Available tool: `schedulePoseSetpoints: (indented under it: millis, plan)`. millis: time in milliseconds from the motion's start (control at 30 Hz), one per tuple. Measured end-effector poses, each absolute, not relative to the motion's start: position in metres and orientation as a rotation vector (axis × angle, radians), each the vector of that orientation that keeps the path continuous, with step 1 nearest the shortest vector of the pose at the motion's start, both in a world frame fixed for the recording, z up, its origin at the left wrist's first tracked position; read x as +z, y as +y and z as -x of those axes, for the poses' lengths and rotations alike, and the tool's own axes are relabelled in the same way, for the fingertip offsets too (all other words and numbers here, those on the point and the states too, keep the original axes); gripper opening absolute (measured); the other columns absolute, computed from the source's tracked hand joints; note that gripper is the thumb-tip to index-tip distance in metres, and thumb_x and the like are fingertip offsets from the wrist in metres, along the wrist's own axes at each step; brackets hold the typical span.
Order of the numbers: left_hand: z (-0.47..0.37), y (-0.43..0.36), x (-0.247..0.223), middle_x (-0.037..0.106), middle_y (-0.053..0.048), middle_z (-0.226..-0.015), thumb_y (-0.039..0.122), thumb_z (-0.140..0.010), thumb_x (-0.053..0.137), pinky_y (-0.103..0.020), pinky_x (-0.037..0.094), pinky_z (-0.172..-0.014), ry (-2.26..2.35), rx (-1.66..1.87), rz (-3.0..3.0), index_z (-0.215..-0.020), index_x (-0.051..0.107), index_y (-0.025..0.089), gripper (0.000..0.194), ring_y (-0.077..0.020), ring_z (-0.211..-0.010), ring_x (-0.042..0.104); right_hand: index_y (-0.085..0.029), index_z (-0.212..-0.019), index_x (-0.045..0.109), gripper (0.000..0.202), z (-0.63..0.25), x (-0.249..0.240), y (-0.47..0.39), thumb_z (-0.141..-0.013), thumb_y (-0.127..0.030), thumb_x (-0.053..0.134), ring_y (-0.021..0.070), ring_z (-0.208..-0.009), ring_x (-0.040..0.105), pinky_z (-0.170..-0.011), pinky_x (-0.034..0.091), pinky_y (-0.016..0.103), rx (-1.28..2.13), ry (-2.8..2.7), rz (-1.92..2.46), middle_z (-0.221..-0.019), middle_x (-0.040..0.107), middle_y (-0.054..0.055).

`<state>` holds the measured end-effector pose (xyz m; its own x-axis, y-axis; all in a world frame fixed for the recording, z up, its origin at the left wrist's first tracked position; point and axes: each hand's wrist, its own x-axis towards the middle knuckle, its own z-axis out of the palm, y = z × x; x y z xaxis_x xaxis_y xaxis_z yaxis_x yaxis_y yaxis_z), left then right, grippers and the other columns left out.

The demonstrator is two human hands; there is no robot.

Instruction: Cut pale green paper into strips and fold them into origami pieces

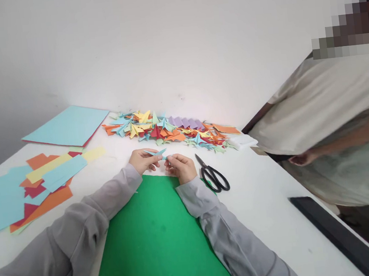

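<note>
Between my two hands is a small folded piece of light blue paper [159, 153], held above the far edge of a green mat [157, 228]. My left hand [143, 161] pinches its left side, fingers closed. On the other side my right hand [181, 167] grips the lower right part with thumb and fingertips, which hide some of the folds. Black-handled scissors [214, 176] lie to the right of my right hand, blades pointing away from me. Past my hands stretches a long heap of folded paper pieces [170, 130] in many colours.
Loose paper offcuts [53, 173] are spread at the left, with a stack of light blue sheets [67, 126] behind them. A black strip [332, 228] lies along the table's right edge. A person [326, 105] stands just beyond it.
</note>
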<state>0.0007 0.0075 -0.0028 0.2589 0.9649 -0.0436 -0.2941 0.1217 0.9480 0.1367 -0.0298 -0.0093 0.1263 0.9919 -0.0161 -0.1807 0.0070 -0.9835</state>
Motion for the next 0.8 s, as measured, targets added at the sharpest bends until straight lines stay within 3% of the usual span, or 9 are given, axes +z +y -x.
schedulePoseSetpoints:
  millis: [233, 800]
  plan:
    - [-0.0016, 0.0068, 0.0002, 0.058, -0.001, -0.041, 0.021, -0.038, 0.083, -0.019, 0.040, -0.031, 0.862, 1.133, -0.950, -0.067, 0.061, 0.007, 0.039, -0.0117, -0.036, 0.053, -0.017, -0.058, 0.062, 0.025, -0.1352, -0.0086, -0.0304, -0.057, -0.041, 0.068, 0.0074, -0.044, 0.049, -0.041, 0.039, 0.020, 1.034, -1.108, 1.150, -0.053, 0.058, -0.002]
    - [0.0000, 0.0078, -0.0026, 0.058, -0.001, -0.042, 0.019, -0.038, 0.082, -0.019, 0.040, -0.031, 0.855, 1.129, -0.955, -0.067, 0.062, 0.007, 0.038, -0.0112, -0.035, 0.052, -0.016, -0.057, 0.062, 0.026, -0.1352, -0.0032, -0.0295, -0.051, -0.040, 0.070, 0.0079, -0.040, 0.048, -0.040, 0.039, 0.021, 1.019, -1.129, 1.156, -0.044, 0.056, -0.002]
